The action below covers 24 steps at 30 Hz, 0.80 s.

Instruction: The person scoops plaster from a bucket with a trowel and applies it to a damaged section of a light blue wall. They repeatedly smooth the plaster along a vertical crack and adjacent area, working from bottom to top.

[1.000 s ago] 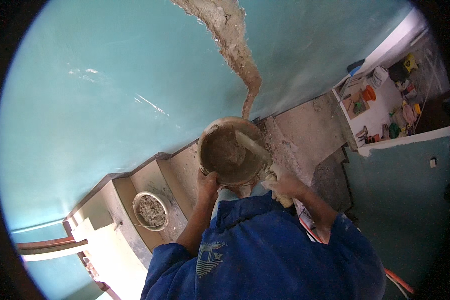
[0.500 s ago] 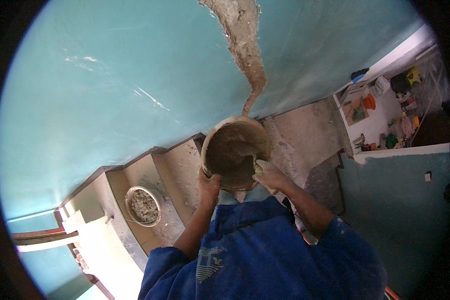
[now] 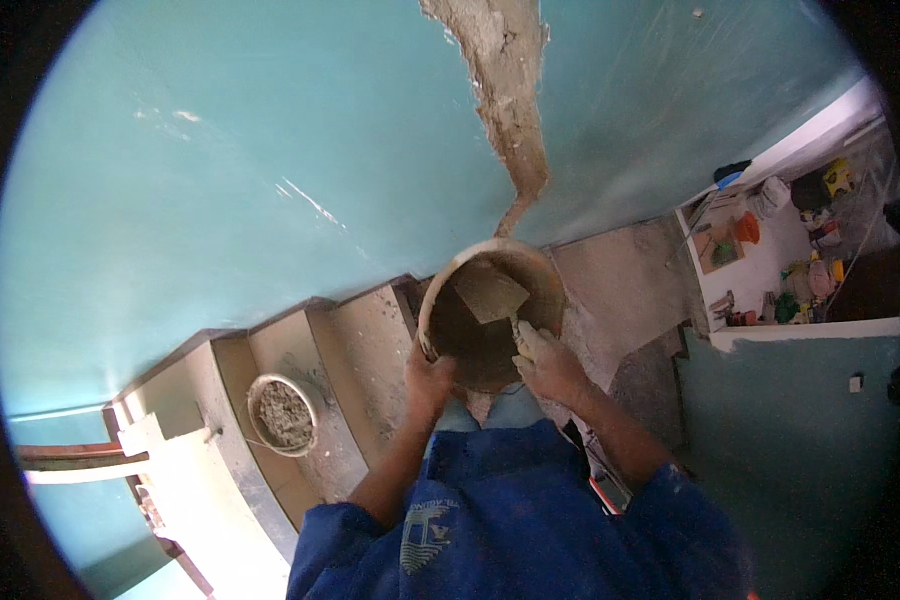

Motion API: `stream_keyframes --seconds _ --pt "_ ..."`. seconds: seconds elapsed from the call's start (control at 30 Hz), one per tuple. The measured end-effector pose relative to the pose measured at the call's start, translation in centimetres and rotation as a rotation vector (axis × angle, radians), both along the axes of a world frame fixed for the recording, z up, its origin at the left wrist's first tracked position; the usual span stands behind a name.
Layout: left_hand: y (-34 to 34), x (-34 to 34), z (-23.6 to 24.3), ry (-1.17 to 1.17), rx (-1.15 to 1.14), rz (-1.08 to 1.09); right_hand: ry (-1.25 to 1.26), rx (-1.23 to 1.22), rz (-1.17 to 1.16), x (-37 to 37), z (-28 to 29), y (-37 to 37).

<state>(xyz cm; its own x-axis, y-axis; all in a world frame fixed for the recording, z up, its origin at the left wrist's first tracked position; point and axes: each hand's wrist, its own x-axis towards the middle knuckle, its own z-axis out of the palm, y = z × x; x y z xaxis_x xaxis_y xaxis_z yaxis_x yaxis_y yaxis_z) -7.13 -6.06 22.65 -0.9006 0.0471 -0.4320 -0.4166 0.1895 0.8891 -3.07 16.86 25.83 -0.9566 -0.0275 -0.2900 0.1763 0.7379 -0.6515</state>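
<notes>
Head view: my left hand [image 3: 431,382] grips the near-left rim of the bowl [image 3: 547,297], thumb over the edge; I cannot tell how its other fingers sit underneath. My right hand [image 3: 552,368] has its fingers curled around the handle of the trowel [image 3: 492,292]. Half a second ago the blade was mostly hidden low in the bowl; now its broad face shows whole toward the far side. The bowl, below the wall's bare strip [image 3: 510,110], appears slightly farther right.
</notes>
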Motion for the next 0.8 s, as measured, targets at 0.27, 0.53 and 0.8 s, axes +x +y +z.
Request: stream_keyframes --seconds 0.27,0.53,0.8 --pt "1.0 -1.0 -1.2 -0.103 0.37 0.107 0.12 0.344 0.173 2.5 1.2 5.3" --pt "1.1 -1.0 -2.0 -0.25 0.396 0.24 0.255 0.275 0.013 0.7 4.6 10.5" --pt "-1.0 0.2 -3.0 -0.258 0.261 0.326 0.162 0.073 -0.066 -12.1 6.9 15.7"
